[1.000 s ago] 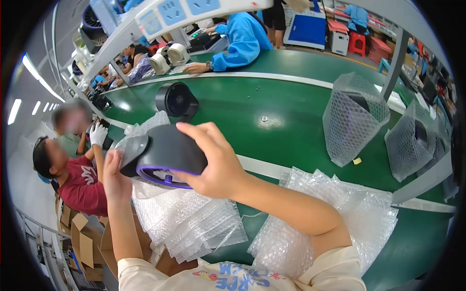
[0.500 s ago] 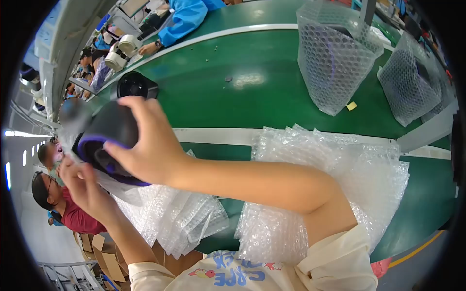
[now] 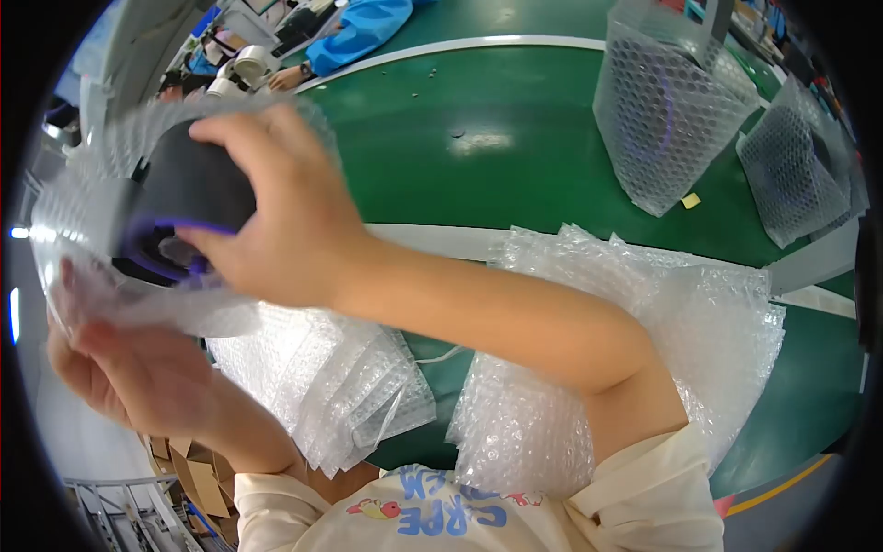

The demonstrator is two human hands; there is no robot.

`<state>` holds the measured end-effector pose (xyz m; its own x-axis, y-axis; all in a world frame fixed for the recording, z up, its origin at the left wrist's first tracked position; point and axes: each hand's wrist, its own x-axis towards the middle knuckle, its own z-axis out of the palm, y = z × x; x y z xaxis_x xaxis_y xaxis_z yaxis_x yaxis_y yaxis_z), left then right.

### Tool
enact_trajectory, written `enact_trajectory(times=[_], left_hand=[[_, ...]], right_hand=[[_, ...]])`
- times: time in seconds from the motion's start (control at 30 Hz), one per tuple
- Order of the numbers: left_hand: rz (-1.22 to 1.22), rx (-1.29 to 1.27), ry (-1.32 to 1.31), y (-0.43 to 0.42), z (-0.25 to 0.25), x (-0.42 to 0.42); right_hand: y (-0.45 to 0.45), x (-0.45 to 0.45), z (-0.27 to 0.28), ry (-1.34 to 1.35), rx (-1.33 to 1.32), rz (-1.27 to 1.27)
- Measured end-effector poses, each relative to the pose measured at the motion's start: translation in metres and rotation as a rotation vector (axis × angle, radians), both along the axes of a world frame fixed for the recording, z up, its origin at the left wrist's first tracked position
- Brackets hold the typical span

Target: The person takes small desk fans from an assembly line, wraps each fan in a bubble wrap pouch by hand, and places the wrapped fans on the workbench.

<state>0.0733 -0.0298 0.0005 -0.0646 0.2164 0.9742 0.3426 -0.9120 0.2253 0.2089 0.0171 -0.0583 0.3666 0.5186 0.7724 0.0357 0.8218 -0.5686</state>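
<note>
Legibly, the shirt (image 3: 460,532) reads "CARPE"; right fingers (image 3: 237,140) grip a dark device (image 3: 189,179).

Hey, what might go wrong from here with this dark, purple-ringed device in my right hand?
The dark device could slip, since the right hand alone seems to grip its rounded body. The bubble-wrap bag might snag on an edge: its film lies loosely around the device, near the left hand. The right forearm might drag the bubble-wrap pile it reaches across.

Dark grey device (image 3: 200,179), purple-ringed, tilted, partly inside clear bubble-wrap bag (image 3: 75,216); bag loose, blurred
</note>
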Motion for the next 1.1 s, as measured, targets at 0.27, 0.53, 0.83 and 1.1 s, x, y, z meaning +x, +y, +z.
enact_trajectory(times=[0.27, 0.53, 0.83, 1.1], left_hand=[[-0.098, -0.254, 0.739, -0.010, -0.031, 0.048], [-0.798, -0.245, 0.769, -0.060, -0.022, 0.085], [-1.013, -0.276, 0.717, -0.048, -0.028, 0.075], [-0.855, -0.255, 0.736, -0.031, -0.023, 0.054]], right_hand=[[0.005, 0.092, 0.051, -0.520, -0.210, -0.598], [0.072, 0.135, -0.004, -0.924, -0.930, -0.929], [0.086, 0.162, -0.006, -0.946, -1.076, -0.883], [0.097, 0.158, -0.018, -1.001, -1.095, -0.835]])
